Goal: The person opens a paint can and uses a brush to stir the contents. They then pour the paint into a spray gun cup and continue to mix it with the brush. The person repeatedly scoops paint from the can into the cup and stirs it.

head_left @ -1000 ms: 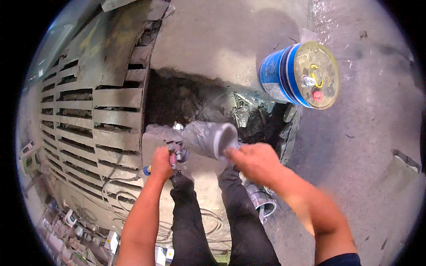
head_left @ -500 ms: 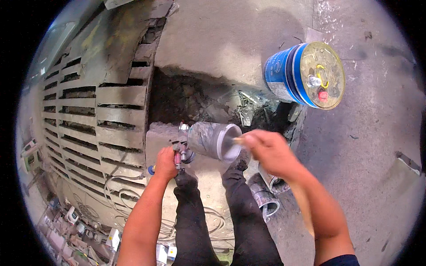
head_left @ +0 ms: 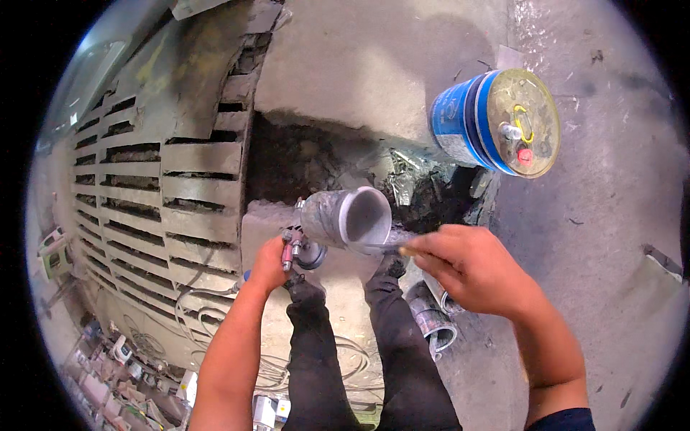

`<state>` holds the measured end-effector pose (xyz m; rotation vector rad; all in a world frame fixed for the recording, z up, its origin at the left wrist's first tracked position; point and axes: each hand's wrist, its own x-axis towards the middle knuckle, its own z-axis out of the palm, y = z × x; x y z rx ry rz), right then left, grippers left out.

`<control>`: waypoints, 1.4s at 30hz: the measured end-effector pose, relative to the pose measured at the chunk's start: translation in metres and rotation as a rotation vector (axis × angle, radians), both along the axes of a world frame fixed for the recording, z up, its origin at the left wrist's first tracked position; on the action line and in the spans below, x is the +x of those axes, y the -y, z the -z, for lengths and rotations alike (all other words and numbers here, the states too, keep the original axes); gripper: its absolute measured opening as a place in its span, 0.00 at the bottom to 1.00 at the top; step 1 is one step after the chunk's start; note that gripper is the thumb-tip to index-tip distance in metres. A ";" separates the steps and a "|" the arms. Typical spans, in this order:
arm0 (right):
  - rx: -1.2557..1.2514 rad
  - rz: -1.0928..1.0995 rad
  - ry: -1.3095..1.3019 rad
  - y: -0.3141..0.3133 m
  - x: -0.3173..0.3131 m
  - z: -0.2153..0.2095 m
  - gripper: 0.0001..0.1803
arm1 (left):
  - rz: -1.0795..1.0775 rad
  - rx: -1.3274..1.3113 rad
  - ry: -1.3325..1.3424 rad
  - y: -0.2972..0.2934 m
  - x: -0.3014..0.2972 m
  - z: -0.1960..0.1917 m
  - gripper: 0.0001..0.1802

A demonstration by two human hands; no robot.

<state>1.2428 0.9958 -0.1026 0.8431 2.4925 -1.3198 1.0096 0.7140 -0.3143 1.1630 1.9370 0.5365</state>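
Observation:
My left hand (head_left: 269, 264) is closed around a spray gun (head_left: 290, 248) with a pinkish fitting. A grey, paint-stained cup (head_left: 327, 215) is attached to the gun. It is tilted, its round mouth turned right and towards me, and grey coats the inside. Beside the lower rim, my right hand (head_left: 467, 269) pinches a thin brush-like tool (head_left: 381, 248), its grey end pointing left at the rim. Motion blurs the tool, and my fingers hide most of its handle.
A blue drum (head_left: 460, 122) with a dirty lid stands at the upper right. Ahead lies a broken floor pit (head_left: 287, 161) with crumpled foil. A slotted grating (head_left: 133, 183) runs along the left. Stained cans (head_left: 431, 320) and coiled hoses (head_left: 352, 359) lie near my legs.
My right hand has moved down, bringing the tool from the cup's mouth to its lower rim. The cup has tilted so its mouth faces me more.

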 end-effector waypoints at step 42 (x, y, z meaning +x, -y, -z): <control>0.195 -0.188 -0.079 -0.032 -0.024 -0.004 0.04 | 0.256 -0.357 0.391 -0.030 -0.001 -0.019 0.15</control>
